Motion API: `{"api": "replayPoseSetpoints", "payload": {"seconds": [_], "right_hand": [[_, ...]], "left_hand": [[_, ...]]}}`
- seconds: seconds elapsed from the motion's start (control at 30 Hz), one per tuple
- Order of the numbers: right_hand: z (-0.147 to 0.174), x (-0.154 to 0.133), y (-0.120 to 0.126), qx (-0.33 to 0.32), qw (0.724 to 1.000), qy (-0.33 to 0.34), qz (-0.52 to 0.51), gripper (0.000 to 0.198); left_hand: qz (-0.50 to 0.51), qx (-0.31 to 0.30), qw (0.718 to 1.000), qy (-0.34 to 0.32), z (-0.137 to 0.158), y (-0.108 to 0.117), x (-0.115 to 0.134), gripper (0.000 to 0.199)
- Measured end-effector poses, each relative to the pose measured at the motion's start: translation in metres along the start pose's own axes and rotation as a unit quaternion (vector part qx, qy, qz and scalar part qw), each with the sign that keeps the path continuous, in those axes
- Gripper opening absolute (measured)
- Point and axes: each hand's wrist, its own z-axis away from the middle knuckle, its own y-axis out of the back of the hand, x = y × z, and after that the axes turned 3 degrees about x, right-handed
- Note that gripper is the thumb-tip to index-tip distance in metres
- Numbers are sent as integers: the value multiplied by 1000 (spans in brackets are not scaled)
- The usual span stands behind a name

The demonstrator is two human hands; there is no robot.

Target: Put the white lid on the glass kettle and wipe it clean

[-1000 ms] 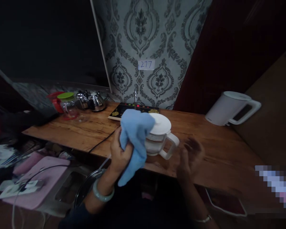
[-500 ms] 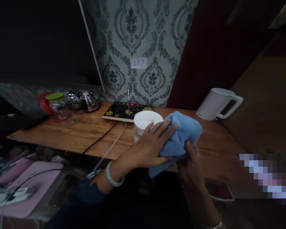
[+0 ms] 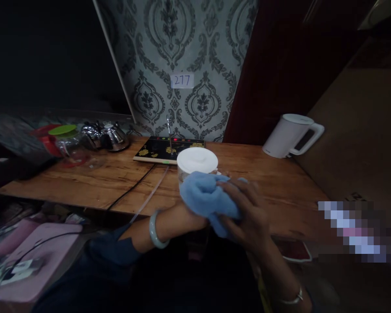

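Note:
A crumpled blue cloth [image 3: 203, 195] is pressed against the near side of a round container with a white lid [image 3: 197, 160], which stands upright on the wooden table. My right hand [image 3: 250, 213] grips the cloth from the right, fingers bent over it. My left hand [image 3: 190, 218], below a pale bangle on the wrist, reaches under the cloth from the left. Its fingers are covered by the cloth, so what they hold does not show. Most of the container's body is hidden as well.
Behind the container lies a black panel with gold flowers and a thin metal spout [image 3: 169, 152]. A white electric kettle [image 3: 288, 135] stands at right. Metal teapots [image 3: 114, 138] and a glass jug with green lid [image 3: 67, 145] stand left. Cables [image 3: 133, 189] cross the table's front edge.
The cloth has moved left and down, from the container's right side to its front. My right hand has come over the cloth; my left fingers have gone from its top to beneath it.

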Motion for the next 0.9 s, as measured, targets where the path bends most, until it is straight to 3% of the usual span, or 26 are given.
{"api": "replayPoseSetpoints", "payload": {"seconds": [0.07, 0.1, 0.17, 0.23, 0.3, 0.37, 0.47, 0.57, 0.67, 0.73, 0.8, 0.9], "right_hand": [[-1, 21, 2, 65, 996, -49, 32, 38], [0, 33, 4, 90, 992, -78, 45, 35], [4, 54, 8, 127, 982, -129, 52, 34], [7, 69, 13, 176, 967, -181, 40, 38], [4, 74, 18, 230, 947, -222, 23, 43], [-7, 72, 21, 256, 940, -223, 13, 47], [-38, 63, 13, 207, 970, -127, 11, 45], [-70, 57, -16, 74, 997, 12, 21, 45], [-90, 56, -50, -91, 993, 68, 37, 51], [-94, 60, -66, -134, 989, 47, 50, 49], [-94, 66, -73, -126, 991, 15, 51, 45], [-95, 82, -74, -62, 998, -26, -2, 43]], "left_hand": [[-2, -122, 989, -84, -4, 11, 9, 19], [-26, -197, 970, -140, -6, 17, 14, 20], [-97, -268, 938, -198, -6, 26, 20, 25], [-139, -250, 943, -170, 3, 30, 19, 20], [-114, -204, 969, -86, 19, 27, 11, 17], [-41, -173, 984, 25, 37, 18, -1, 22], [99, -128, 975, 155, 55, -3, -12, 46], [246, -108, 935, 231, 57, -22, -10, 49], [299, -61, 915, 264, 50, -34, -2, 36], [291, -31, 918, 268, 47, -38, 2, 29], [270, 0, 928, 256, 46, -40, 3, 26], [234, 39, 945, 224, 49, -42, -1, 29]]}}
